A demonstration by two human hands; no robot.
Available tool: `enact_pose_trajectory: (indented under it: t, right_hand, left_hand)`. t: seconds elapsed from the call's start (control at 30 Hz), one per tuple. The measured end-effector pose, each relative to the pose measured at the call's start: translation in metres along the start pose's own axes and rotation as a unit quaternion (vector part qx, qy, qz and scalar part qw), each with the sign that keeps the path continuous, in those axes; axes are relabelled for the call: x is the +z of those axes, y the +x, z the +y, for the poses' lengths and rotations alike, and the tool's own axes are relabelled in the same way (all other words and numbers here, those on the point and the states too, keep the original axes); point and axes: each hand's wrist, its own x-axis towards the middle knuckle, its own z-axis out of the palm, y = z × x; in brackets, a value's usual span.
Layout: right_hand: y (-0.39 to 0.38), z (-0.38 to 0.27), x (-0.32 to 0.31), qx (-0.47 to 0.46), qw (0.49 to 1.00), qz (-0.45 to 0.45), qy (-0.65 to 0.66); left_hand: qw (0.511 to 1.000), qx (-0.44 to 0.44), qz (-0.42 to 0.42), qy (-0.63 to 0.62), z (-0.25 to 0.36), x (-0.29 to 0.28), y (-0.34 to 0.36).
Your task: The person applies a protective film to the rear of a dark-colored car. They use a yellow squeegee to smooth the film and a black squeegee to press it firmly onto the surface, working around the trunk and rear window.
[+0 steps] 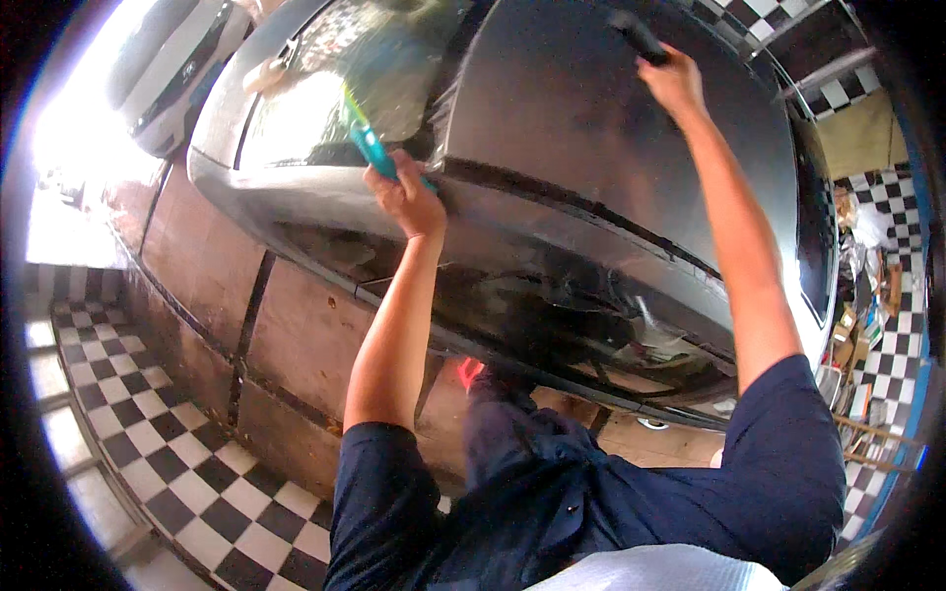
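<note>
A left hand (406,202) grips a teal-handled tool (372,148) beside the car roof (581,128); the right hand (677,84) clasps a black tool (641,39) over it. Overreaching could scratch paintwork.

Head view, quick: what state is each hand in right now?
Left hand: closed, holding a teal tool.
Right hand: closed, holding a black tool, too blurred to identify.

Car roof (572,118): dark painted metal, smooth, soft sheen. Sloping car window (394,49): glossy glass, wet-looking, mirroring checks. Teal tool (371,144): smooth plastic by the look. Black tool (642,41): seems matt, blurred. Sleeve (778,453): matt navy cloth. Brown floor slabs (305,345): dull, stained. Checkered tiles (187,453): smooth, hard.
</note>
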Motion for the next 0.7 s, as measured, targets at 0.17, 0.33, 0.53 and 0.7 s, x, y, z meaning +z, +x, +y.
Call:
enact_pose_trajectory:
  t: [0.17,0.33,0.53,0.7]
  right_hand:
    - [-0.037,-0.003,0.036,-0.121,0.989,-0.012,-0.088]
    - [-0.041,-0.146,0.146,-0.257,0.958,-0.114,0.057]
    - [-0.065,-0.252,0.251,-0.195,0.963,-0.104,0.157]
    - [-0.069,-0.255,0.258,-0.224,0.908,-0.155,0.318]
  left_hand:
    - [1.000,-0.003,0.004,0.007,0.005,-0.001,-0.002]
    - [0.997,-0.025,0.017,-0.076,-0.005,-0.018,0.007]
    - [0.970,-0.104,-0.018,-0.220,-0.003,-0.029,0.021]
    - [0.981,-0.067,0.075,-0.169,-0.002,-0.192,0.004]
